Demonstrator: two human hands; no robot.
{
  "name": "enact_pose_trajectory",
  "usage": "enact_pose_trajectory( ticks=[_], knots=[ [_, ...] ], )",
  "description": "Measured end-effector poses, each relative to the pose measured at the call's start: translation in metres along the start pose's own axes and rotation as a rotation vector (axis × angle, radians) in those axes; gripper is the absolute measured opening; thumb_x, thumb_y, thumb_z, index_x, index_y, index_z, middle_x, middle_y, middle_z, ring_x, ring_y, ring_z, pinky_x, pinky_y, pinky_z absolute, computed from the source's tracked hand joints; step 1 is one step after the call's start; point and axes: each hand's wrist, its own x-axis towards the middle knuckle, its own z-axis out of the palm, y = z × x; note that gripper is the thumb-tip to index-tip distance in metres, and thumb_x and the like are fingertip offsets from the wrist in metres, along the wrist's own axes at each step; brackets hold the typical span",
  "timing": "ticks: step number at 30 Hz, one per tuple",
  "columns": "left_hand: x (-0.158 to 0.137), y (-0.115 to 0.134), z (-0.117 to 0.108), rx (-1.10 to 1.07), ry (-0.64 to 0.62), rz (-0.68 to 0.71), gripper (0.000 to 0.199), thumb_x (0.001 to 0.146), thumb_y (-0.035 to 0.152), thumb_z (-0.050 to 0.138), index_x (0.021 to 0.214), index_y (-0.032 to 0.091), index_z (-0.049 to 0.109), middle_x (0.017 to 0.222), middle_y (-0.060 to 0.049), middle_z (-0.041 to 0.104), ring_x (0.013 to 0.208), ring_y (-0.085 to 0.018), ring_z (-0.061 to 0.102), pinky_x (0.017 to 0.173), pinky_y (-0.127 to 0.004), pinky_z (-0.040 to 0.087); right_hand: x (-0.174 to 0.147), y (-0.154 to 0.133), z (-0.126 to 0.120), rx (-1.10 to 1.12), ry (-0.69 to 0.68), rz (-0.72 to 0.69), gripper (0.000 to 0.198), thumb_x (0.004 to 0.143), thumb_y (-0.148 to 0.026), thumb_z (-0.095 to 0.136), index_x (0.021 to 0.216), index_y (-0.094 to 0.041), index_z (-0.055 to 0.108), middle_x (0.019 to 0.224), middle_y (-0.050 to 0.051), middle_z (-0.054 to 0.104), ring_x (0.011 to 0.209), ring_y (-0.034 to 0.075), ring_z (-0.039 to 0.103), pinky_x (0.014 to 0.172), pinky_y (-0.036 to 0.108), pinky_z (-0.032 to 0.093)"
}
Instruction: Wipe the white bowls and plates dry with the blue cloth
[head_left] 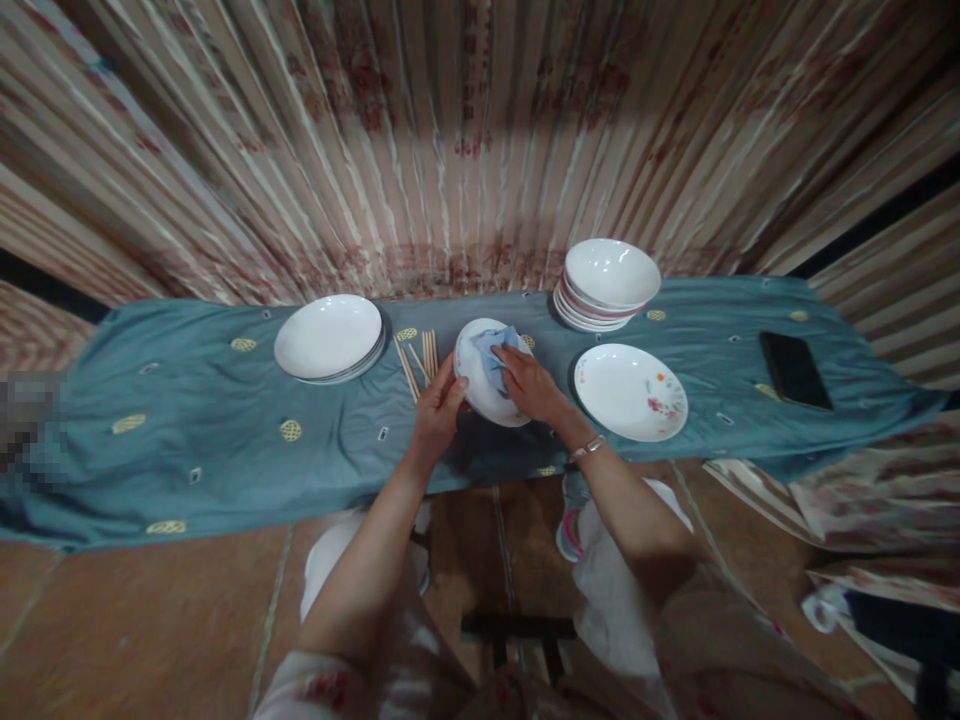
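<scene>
My left hand (441, 402) grips the left rim of a white bowl (491, 402), thumb on its near side. The bowl is held above the cloth-covered table, tilted toward me. Inside it lies a crumpled light-blue cloth (491, 352), with the fingers of my right hand (531, 384) pressing on it. Several wooden chopsticks (409, 370) rest on the table just left of the bowl. To the right of my right hand is a white oval plate (622, 392) with a floral print.
A stack of white plates (330, 335) stands on the left of the teal tablecloth (225, 430). At the back right is a stack of white bowls (611, 272). A dark phone-like slab (795, 370) lies farther right. Pleated curtains (480, 130) hang behind the table.
</scene>
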Motion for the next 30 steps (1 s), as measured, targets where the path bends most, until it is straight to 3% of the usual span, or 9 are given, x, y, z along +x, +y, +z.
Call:
enact_pose_trajectory(
  ticks=[11, 17, 25, 30],
  knots=[
    [0.001, 0.0, 0.001, 0.033, 0.051, 0.018, 0.069, 0.082, 0.058, 0.062, 0.137, 0.017, 0.057, 0.116, -0.011, 0.071, 0.094, -0.024, 0.068, 0.065, -0.03, 0.06, -0.017, -0.009, -0.015, -0.085, -0.049, 0.054, 0.041, 0.09, -0.019, 0.05, 0.129, -0.01, 0.062, 0.127, 0.018, 0.066, 0.118, 0.029, 0.063, 0.107, 0.045, 0.046],
    [0.002, -0.003, 0.002, 0.014, 0.062, 0.011, 0.067, 0.081, 0.056, 0.063, 0.136, 0.019, 0.057, 0.122, -0.01, 0.069, 0.096, -0.024, 0.068, 0.068, -0.03, 0.061, -0.032, -0.015, -0.019, -0.059, -0.047, 0.022, 0.034, 0.089, -0.022, 0.056, 0.12, -0.017, 0.068, 0.119, 0.014, 0.071, 0.11, 0.028, 0.067, 0.102, 0.044, 0.051],
    [0.002, -0.002, 0.001, 0.028, 0.044, 0.024, 0.067, 0.083, 0.056, 0.062, 0.138, 0.02, 0.055, 0.114, -0.009, 0.072, 0.087, -0.021, 0.069, 0.064, -0.029, 0.061, -0.038, -0.033, -0.021, 0.036, -0.047, -0.017, 0.03, 0.09, -0.023, 0.056, 0.117, -0.021, 0.07, 0.122, 0.011, 0.069, 0.111, 0.026, 0.066, 0.099, 0.04, 0.051],
    [0.002, -0.004, 0.0, 0.055, 0.043, 0.032, 0.068, 0.083, 0.056, 0.062, 0.139, 0.018, 0.054, 0.12, -0.01, 0.071, 0.094, -0.023, 0.069, 0.069, -0.031, 0.061, -0.035, -0.036, -0.016, 0.05, -0.016, -0.05, 0.031, 0.09, -0.023, 0.055, 0.118, -0.02, 0.069, 0.125, 0.012, 0.066, 0.115, 0.026, 0.063, 0.102, 0.041, 0.049]
  ],
)
